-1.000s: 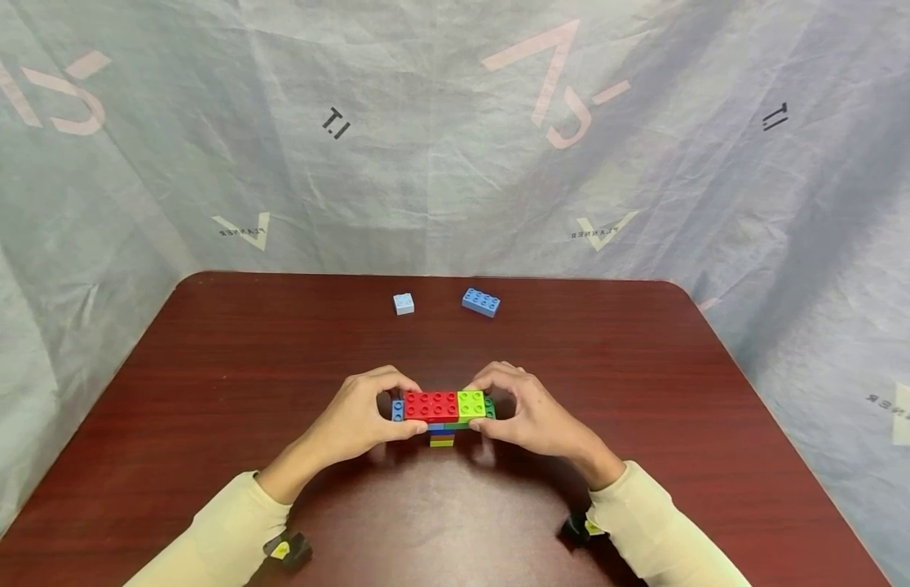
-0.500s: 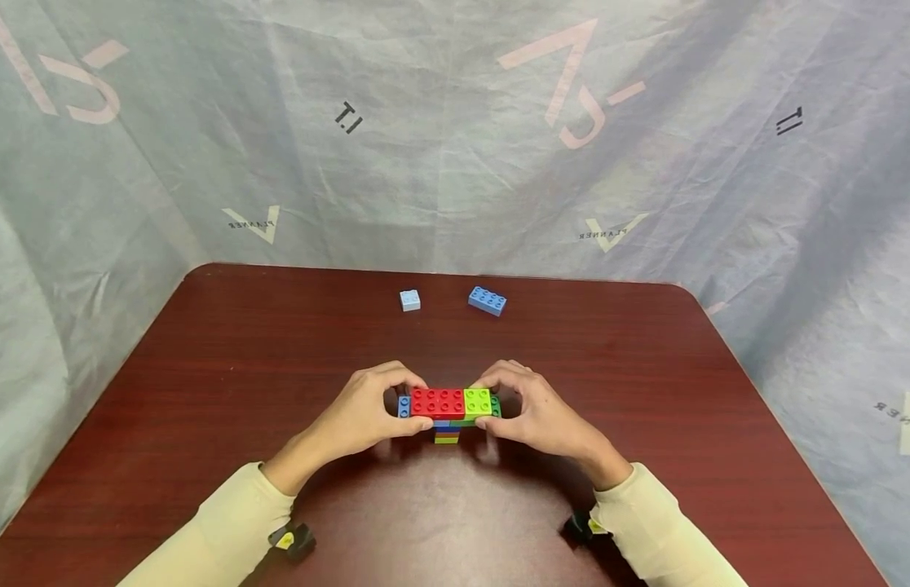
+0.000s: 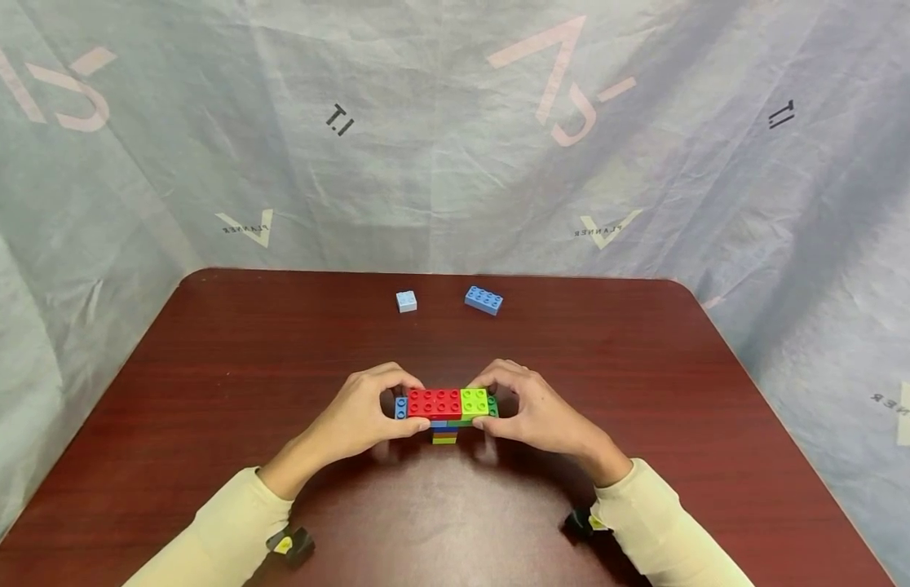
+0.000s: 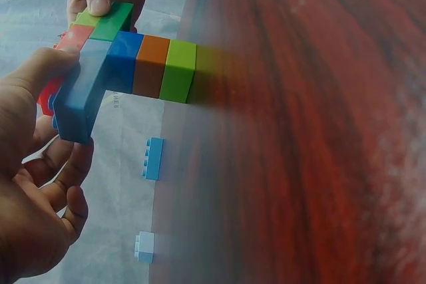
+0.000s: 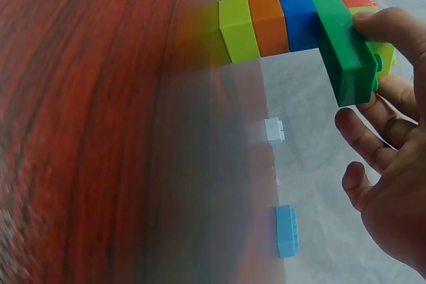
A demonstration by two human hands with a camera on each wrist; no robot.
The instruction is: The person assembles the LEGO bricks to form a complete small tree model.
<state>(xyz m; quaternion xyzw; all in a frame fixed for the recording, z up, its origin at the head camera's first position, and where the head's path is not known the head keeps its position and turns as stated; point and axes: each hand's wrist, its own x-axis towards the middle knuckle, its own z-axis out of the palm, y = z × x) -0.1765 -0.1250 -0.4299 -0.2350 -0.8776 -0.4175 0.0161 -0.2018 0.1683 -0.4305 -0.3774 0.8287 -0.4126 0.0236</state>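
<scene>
The fingers of the left hand (image 3: 360, 412) grip a red brick (image 3: 435, 404) of smooth, hard-looking plastic, its studs faintly shiny; those of the right hand (image 3: 536, 416) hold a lime brick (image 3: 474, 403) of the same stuff. Just under the fingers, an orange brick (image 4: 150, 66) shows flat, smooth plastic sides. All round the fingers, the table (image 3: 440, 522) is wood-grained and glossy. Well beyond them hangs creased, matt cloth (image 3: 396, 179); the sleeves (image 3: 231, 522) behind are matt fabric.
</scene>
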